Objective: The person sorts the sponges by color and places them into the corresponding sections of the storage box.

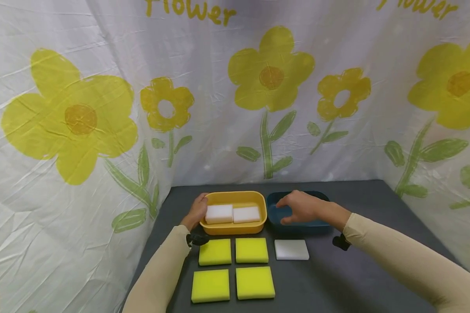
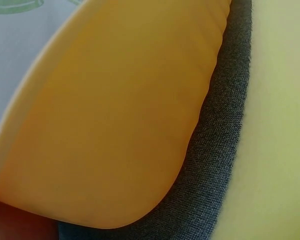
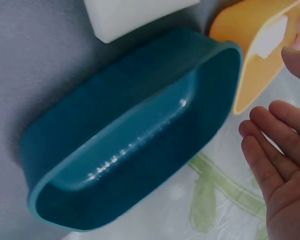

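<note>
Two white sponges lie side by side in the yellow bin. My left hand holds this bin at its left end, fingers at the rim; most of that hand is hidden in the left wrist view. Above the blue bin is my right hand, its fingers loosely extended and nothing in its grasp. The blue bin's inside shows bare in the right wrist view. A third white sponge lies flat on the table in front of the blue bin.
Several yellow sponges lie in two rows on the dark cloth-covered table, in front of the yellow bin. The two bins stand close beside each other. A white flower-print curtain hangs behind and along both sides.
</note>
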The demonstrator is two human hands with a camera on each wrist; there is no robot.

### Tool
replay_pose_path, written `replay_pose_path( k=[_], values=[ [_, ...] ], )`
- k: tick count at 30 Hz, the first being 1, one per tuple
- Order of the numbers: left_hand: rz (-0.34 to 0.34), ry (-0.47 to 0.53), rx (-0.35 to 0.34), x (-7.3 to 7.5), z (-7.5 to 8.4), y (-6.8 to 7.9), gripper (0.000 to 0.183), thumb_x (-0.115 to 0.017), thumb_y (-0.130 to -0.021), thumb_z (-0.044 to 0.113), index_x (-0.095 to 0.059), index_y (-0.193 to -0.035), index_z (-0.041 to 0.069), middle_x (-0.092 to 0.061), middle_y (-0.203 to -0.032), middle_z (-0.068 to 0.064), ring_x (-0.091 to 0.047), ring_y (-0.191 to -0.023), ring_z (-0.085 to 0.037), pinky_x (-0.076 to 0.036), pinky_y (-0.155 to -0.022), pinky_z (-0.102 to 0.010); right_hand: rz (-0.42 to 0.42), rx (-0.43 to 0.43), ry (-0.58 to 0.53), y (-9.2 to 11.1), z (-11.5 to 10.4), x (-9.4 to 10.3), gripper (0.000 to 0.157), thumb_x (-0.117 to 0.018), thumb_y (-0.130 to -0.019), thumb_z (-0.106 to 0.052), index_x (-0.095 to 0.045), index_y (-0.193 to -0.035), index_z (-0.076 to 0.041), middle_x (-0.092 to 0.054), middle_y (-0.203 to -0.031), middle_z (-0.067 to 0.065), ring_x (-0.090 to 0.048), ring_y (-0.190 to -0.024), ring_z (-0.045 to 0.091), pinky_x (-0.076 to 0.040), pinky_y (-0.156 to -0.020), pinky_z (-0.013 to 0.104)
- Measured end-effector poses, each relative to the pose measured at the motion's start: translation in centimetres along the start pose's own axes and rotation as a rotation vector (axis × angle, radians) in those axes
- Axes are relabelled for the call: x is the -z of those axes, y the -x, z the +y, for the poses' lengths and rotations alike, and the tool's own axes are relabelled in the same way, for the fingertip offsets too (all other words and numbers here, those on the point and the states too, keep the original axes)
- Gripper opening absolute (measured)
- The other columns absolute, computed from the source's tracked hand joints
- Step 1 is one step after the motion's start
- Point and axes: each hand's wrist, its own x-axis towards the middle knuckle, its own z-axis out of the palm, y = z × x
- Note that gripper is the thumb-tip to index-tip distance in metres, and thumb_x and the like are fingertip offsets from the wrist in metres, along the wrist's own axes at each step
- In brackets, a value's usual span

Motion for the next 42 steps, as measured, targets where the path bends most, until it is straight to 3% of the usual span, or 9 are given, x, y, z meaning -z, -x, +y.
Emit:
replay_pose_path(
  k=[14,30,36,42],
  values=[
    [-0.003,-0.017,0.001,0.0,-0.3,-0.4,0.05,-0.026,-0.12,0.026,-0.042,-0.164,0.008,-0.045,-0.166,-0.024,-0.047,-0.149,-0.045,-0.037,-0.125,-0.065,-0.028,0.015,-0.039,2.9,-1.1,-2.2,0.049,-0.086,-0.097,-0.031,-0.076,-0.136,-0.005,-0.077,-0.136,0.01,-0.074,-0.126,0.03,-0.063,-0.101,0.047],
    [-0.001,0.004,0.013,0.0,0.0,-0.3,0.049,-0.026,-0.121,0.025,-0.042,-0.164,0.008,-0.046,-0.164,-0.024,-0.049,-0.146,-0.044,-0.041,-0.122,-0.064,-0.031,0.011,-0.079,4.5,-1.9,-4.7,0.046,-0.086,-0.096,-0.027,-0.076,-0.136,-0.006,-0.077,-0.135,0.01,-0.075,-0.123,0.027,-0.063,-0.1,0.045],
    [-0.003,-0.001,0.012,0.0,0.0,-0.3,0.049,-0.025,-0.121,0.025,-0.042,-0.164,0.008,-0.046,-0.164,-0.024,-0.049,-0.146,-0.044,-0.04,-0.123,-0.064,-0.031,0.022,-0.099,4.8,-2.0,-5.7,0.045,-0.087,-0.094,-0.023,-0.076,-0.133,-0.004,-0.079,-0.128,0.01,-0.077,-0.107,0.023,-0.063,-0.085,0.032],
    [-0.008,-0.008,0.013,-0.1,-0.1,-0.3,0.049,-0.025,-0.121,0.025,-0.041,-0.164,0.009,-0.045,-0.164,-0.024,-0.048,-0.147,-0.044,-0.041,-0.122,-0.064,-0.041,0.006,-0.078,4.6,-2.0,-6.9,0.049,-0.091,-0.09,-0.024,-0.075,-0.132,-0.004,-0.08,-0.118,0.006,-0.071,-0.089,0.011,-0.057,-0.074,0.025]
  ],
)
